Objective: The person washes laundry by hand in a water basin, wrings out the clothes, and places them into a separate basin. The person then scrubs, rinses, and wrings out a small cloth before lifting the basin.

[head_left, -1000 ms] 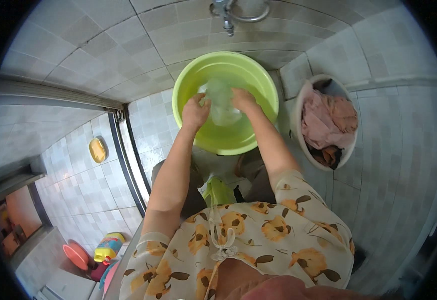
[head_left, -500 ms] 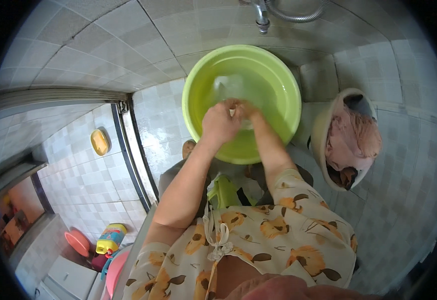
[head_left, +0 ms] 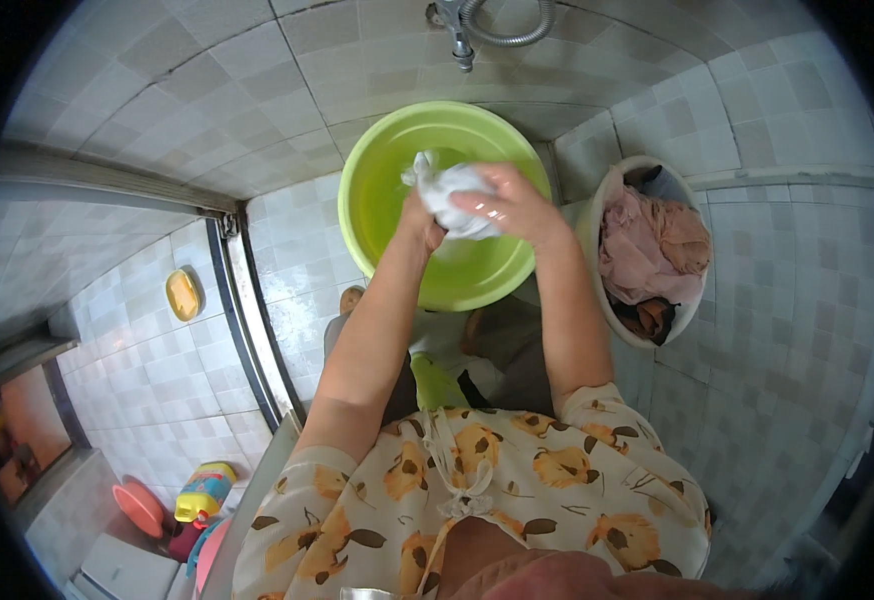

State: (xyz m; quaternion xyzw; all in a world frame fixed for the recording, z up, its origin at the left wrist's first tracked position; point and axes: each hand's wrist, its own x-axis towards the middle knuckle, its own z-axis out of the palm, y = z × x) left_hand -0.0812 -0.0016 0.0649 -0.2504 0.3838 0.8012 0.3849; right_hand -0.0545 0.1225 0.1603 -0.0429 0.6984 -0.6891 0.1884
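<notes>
A wet white cloth (head_left: 444,198) is bunched up above a large lime-green basin (head_left: 354,225) that has water in it. My left hand (head_left: 421,224) grips the cloth's lower left side, its fingers mostly hidden behind the fabric. Over the right side of the bundle, my right hand (head_left: 523,207) lies with wet, curved fingers, pressing on it. One end of the cloth sticks up past my left hand. Motion blurs the cloth and the right fingertips a little, and its full shape cannot be told.
To the right stands a pale bucket (head_left: 692,310) heaped with pink and dark clothes (head_left: 647,245). A metal tap (head_left: 460,45) with a hose juts from the tiled wall. On the left are a door track (head_left: 254,310), a yellow soap dish (head_left: 183,295) and a detergent bottle (head_left: 207,490).
The white cloth has come up out of the water, gathered between both hands. My right hand has moved apart from the left and now rests over the bundle. The view has shifted slightly.
</notes>
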